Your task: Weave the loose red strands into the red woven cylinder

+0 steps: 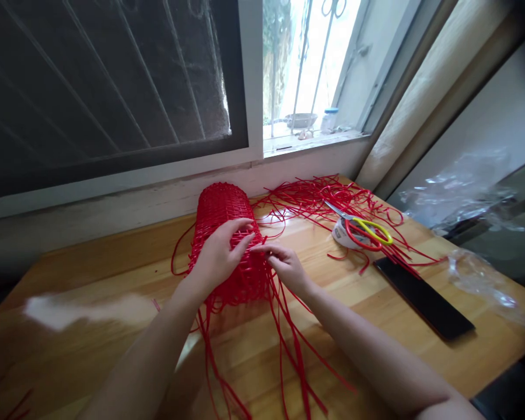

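Red, glossy strips are forming the woven tube (223, 207), which is lying on the wooden table (345, 291), its far end pointing toward the wall below the window. We are resting our left hand (219, 251) on its top and left side, thumb and fingers standing apart in an open curve. Our right hand (286, 268) is working at its right side, fingers bent and tips close together; we cannot tell whether they are gripping a strip.

Loose strips (301, 361) are trailing from the near end toward us, some of them crossing. We are risking a snarl there, since pulling one could be dragging its neighbours and tightening the wrong gap. With the left hand open rather than clasping, a hard tug on the right could be rolling or skewing the tube, and uneven tension could be puckering the weave.

Off to the right, the scissors (355, 220) are leaning on a small white round object (343, 234), beside the tangled pile of strips (315, 195). A strip catching the handles could be tipping them onto the table, near the flat black object (424, 297).
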`<state>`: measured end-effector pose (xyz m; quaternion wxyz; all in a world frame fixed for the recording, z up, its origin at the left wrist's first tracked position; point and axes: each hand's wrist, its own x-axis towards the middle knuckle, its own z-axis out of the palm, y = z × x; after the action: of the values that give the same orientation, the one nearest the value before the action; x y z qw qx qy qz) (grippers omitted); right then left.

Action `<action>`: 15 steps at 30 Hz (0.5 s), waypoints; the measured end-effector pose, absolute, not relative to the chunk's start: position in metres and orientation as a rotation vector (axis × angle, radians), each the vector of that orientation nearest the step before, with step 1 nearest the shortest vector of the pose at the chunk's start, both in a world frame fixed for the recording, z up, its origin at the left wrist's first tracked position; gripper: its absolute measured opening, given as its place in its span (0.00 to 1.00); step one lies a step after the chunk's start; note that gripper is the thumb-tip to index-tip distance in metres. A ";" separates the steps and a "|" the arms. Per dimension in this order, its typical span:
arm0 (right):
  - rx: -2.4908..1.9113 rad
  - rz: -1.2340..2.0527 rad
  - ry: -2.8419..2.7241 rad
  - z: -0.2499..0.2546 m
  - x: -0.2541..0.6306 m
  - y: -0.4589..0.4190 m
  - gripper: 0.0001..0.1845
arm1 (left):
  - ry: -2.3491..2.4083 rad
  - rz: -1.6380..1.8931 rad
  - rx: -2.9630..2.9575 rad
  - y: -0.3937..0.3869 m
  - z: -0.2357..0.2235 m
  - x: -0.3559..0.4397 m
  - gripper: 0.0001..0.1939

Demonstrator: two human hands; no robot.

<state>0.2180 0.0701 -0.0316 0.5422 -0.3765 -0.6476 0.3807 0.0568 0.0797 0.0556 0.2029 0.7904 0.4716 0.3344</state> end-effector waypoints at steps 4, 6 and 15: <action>-0.928 0.866 -1.485 -0.042 0.225 0.077 0.22 | 1.365 1.010 2.258 0.063 0.050 0.019 0.16; -0.918 0.944 -1.454 -0.048 0.227 0.081 0.24 | 1.429 1.104 2.223 0.051 0.041 0.001 0.15; -0.889 1.098 -1.356 -0.065 0.225 0.084 0.23 | 1.654 1.065 2.098 0.017 0.000 -0.015 0.23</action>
<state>0.2251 0.0838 -0.0651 0.5577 -0.3767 -0.5749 0.4653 -0.0152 0.0173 -0.0001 0.1323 0.7232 0.5700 0.3669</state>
